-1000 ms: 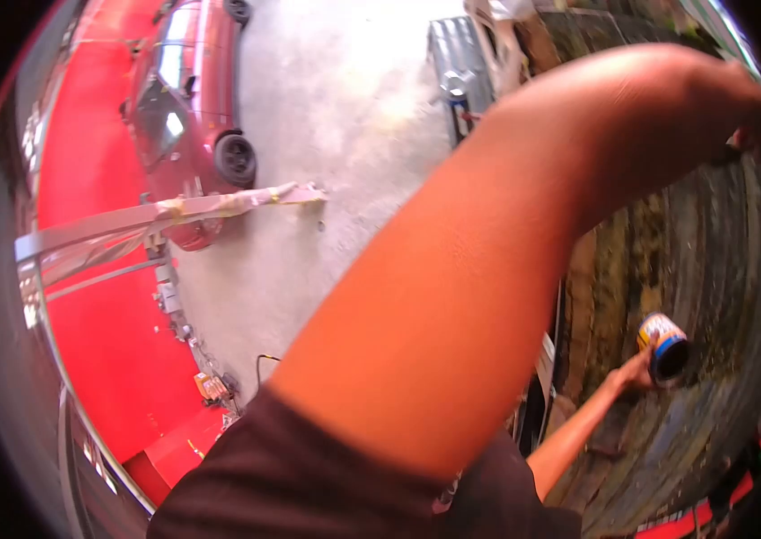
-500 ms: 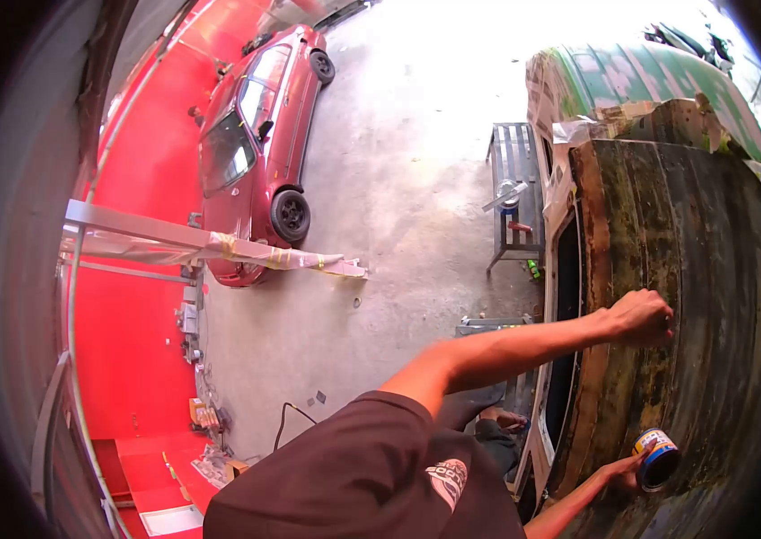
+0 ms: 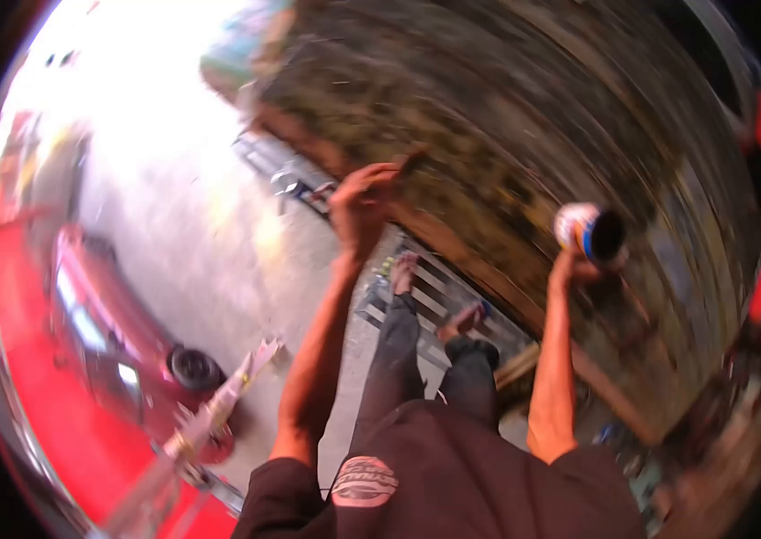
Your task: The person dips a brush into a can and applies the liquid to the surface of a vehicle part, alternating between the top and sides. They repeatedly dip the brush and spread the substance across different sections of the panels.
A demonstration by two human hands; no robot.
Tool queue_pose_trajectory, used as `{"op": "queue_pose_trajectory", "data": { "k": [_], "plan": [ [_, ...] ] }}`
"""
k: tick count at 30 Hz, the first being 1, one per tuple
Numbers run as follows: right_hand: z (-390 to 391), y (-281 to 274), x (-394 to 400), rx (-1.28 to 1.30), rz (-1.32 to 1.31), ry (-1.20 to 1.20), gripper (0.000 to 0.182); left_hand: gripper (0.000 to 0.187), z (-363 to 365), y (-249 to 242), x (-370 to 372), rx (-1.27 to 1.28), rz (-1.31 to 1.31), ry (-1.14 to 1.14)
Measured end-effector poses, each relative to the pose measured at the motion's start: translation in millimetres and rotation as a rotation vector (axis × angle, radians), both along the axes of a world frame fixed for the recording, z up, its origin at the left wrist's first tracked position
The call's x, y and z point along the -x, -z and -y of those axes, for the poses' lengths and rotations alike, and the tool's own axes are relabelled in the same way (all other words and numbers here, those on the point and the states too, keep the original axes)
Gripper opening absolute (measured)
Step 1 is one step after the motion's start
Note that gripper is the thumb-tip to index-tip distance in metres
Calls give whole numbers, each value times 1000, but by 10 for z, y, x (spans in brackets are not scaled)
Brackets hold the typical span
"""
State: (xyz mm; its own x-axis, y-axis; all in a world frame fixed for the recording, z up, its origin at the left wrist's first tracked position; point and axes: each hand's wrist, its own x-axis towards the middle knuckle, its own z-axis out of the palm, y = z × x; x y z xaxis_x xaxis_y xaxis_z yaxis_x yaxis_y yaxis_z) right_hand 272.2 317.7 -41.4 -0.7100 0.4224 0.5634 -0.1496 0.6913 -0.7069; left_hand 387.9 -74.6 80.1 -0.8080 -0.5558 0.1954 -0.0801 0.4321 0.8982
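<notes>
Blurred by motion, my left hand (image 3: 364,202) is closed near the edge of a long, weathered brown and dark panel surface (image 3: 506,117). A small dark thing (image 3: 412,162) sticks out from its fingertips, too smeared to identify. On the right, my right hand (image 3: 583,262) is wrapped round a can (image 3: 576,225) with a white and orange label and a blue rim. The can is tilted, its dark round end facing right, over the streaked surface.
My bare feet (image 3: 405,272) stand on a slatted metal platform (image 3: 434,301) beside the panel. Another metal bench (image 3: 282,171) lies further along the edge. At the left are a red car (image 3: 120,314) and a wrapped beam (image 3: 210,413) above the concrete floor (image 3: 174,225).
The view has swung round, bringing my feet and platform into sight. My left hand has drawn back from over the panel to its edge. My right hand still holds the can.
</notes>
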Motion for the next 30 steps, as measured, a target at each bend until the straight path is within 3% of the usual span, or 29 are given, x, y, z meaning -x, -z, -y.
{"op": "queue_pose_trajectory", "data": {
  "k": [3,5,11,13,14,16,17,19,24,26,30],
  "plan": [
    [-59,-222,-147,15,79,12,109,17,-111,90,18,-170,102,-140],
    [16,-481,-259,114,100,6,108,17,-158,162,132,28,116,-192],
    [-434,-866,-1092,436,290,-91,100,17,-790,311,335,294,54,-158],
    [-594,-913,-1463,302,332,18,102,15,-1074,386,325,335,21,-55],
    [-712,-1179,-1629,1076,257,9,103,14,-1240,381,289,327,26,-23],
    [-850,-1434,-1953,1369,321,7,96,13,-1608,377,193,307,25,23],
    [-824,-1390,-2123,884,482,26,89,13,-1807,366,148,296,24,57],
    [-886,-1372,-2400,585,621,80,86,11,-2202,336,95,254,45,123],
    [-1190,-1385,-2844,1543,485,170,105,10,-3224,351,20,151,3,321],
    [-1242,-1312,-2960,1574,474,172,110,9,-3603,380,5,102,-12,404],
    [-1364,-1102,-3073,892,561,127,114,7,-4136,440,75,16,6,509]
  ]
}}
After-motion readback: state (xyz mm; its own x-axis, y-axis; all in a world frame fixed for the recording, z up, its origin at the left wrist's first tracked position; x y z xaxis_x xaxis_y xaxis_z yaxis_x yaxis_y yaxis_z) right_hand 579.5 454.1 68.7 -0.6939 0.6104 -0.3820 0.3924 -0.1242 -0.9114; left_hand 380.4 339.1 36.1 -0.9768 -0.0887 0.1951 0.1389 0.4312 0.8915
